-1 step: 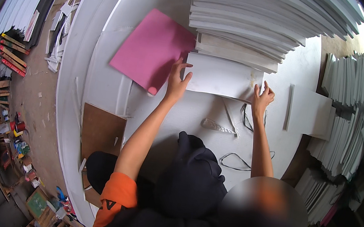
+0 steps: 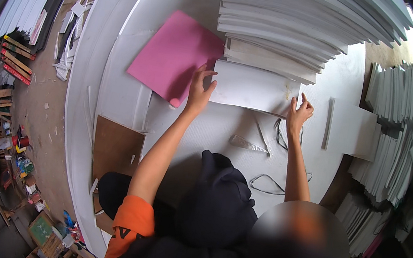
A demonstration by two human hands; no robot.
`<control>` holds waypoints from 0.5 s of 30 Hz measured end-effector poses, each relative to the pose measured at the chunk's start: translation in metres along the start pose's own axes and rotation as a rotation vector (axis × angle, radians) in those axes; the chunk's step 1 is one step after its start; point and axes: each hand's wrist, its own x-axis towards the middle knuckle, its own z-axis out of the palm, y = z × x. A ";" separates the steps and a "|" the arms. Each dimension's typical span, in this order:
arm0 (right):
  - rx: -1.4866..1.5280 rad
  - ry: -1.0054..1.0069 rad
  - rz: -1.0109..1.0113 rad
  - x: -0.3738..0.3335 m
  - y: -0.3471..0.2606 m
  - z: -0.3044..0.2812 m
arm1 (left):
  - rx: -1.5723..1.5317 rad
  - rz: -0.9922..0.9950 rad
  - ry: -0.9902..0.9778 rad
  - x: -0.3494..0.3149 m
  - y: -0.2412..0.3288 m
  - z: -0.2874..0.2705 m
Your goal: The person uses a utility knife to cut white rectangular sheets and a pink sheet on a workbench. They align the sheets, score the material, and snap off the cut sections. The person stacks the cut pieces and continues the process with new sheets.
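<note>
A blank white board (image 2: 253, 88) stands at the near end of a long row of white boards (image 2: 283, 21), its front face toward me. My left hand (image 2: 201, 90) is at the board's left end, with thumb and forefinger apart at its edge. At the opposite end, my right hand (image 2: 299, 115) has its fingers raised and spread beside the right edge. Neither hand is closed around the board. Whether the fingertips press on its ends is hard to make out. A pink rectangular sheet (image 2: 174, 54) lies just left of my left hand.
A clear crumpled strip (image 2: 246, 143) and a dark cord loop (image 2: 268, 183) lie on the white work surface (image 2: 207, 124). A brown board (image 2: 116, 146) is at the left. Stacked white boards (image 2: 396, 94) stand on the right. Scraps (image 2: 66, 42) litter the floor at left.
The view has shifted very slightly. Both hands stay at the ends of the white board, and nothing else has visibly moved.
</note>
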 end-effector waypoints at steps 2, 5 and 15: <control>0.079 0.022 -0.068 -0.010 -0.016 -0.010 | 0.064 0.054 0.017 0.001 0.002 -0.034; 0.184 -0.031 -0.242 -0.031 -0.054 -0.012 | 0.201 0.121 0.007 -0.017 0.000 -0.113; 0.430 -0.958 -1.138 -0.219 -0.307 0.085 | 0.852 -0.656 0.400 -0.347 -0.005 -0.420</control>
